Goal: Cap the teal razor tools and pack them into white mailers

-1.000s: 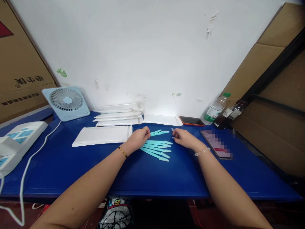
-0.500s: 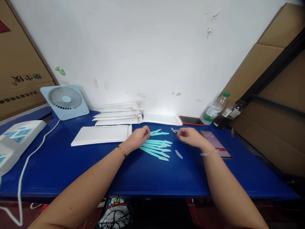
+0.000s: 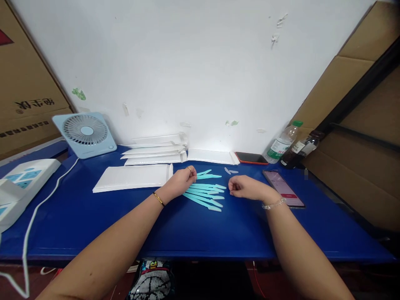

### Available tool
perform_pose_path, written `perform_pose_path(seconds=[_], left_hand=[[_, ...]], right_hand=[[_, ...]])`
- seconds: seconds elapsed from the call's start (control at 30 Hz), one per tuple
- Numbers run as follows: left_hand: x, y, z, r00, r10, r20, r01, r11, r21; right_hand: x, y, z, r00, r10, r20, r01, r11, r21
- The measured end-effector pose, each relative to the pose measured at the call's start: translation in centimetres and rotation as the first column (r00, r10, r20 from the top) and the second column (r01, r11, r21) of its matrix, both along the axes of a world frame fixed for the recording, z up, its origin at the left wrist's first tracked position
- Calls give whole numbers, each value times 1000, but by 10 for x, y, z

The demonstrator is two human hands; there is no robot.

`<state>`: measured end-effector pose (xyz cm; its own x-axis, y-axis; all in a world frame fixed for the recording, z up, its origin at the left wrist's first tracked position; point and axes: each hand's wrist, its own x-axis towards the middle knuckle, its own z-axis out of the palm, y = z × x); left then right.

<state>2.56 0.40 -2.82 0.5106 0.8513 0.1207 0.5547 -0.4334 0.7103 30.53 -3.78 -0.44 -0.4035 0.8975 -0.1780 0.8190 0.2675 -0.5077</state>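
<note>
Slim turquoise plastic sticks (image 3: 203, 192) lie splayed on the blue tabletop (image 3: 200, 233). The left hand (image 3: 183, 180) pinches two more sticks (image 3: 210, 176); the right hand (image 3: 245, 187), fingers curled (I cannot tell around what, if anything), is near small translucent slivers (image 3: 233, 171).

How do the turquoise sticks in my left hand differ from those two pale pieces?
The turquoise sticks are strongly coloured, the pale pieces whitish. The sticks are longer than the pieces. Your left hand holds the sticks; the pieces lie on the table. Both are slim.
</note>
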Motion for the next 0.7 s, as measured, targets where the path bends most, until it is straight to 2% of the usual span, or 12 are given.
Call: perform_pose_path(seconds=[0.2,0.47,0.7], left_hand=[[0,2,-5,999,-19,34,19,1000,-20],[0,3,-5,998,-14,58,17,999,-52],[0,4,-6,999,-14,42,15,999,-45]], right_hand=[[2,7,-6,978,-72,-198,93,991,101],[1,16,-19,877,-196,-439,182,980,-74],[-4,15,-15,814,-183,-551,183,982,-56]])
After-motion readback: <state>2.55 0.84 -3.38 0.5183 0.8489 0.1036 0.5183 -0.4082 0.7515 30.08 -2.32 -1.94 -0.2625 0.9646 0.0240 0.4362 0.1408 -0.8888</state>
